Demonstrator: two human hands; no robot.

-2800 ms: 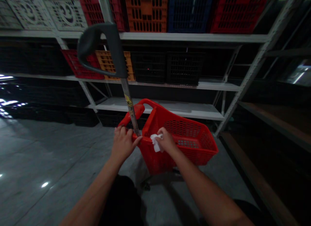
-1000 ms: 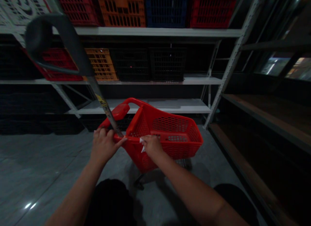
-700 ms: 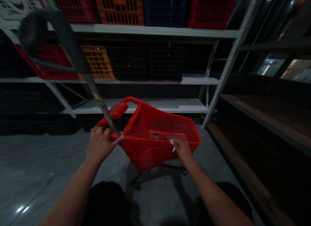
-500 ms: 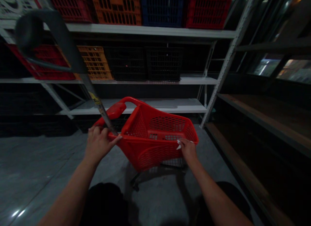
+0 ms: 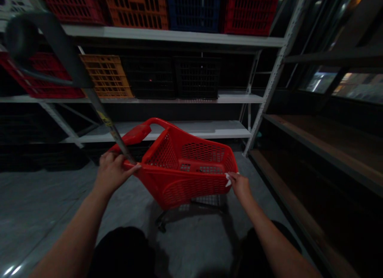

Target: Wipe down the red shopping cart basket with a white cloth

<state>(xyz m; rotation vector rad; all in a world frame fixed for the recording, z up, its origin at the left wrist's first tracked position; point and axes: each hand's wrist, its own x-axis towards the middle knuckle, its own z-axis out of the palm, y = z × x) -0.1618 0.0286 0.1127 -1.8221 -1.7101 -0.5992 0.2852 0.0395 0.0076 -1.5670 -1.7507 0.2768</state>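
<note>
A red mesh shopping basket on wheels (image 5: 191, 186) stands on the floor in front of me. My left hand (image 5: 112, 170) is closed round the basket's near corner, at the foot of a metal pull rod with a dark grey handle (image 5: 44, 42). My right hand (image 5: 241, 186) pinches a small white cloth (image 5: 229, 179) against the basket's right front corner. A red carry handle (image 5: 134, 134) arches over the basket's back end.
Metal shelving (image 5: 167, 32) runs across the back with red, orange, blue and black crates. A second dark rack with wooden boards (image 5: 323, 146) lines the right side. The floor (image 5: 36, 198) is glossy grey stone.
My right hand has slid the white cloth along the basket's near rim from beside the rod to the right front corner. The basket and its rod have swung leftwards in view. My left hand keeps its hold.
</note>
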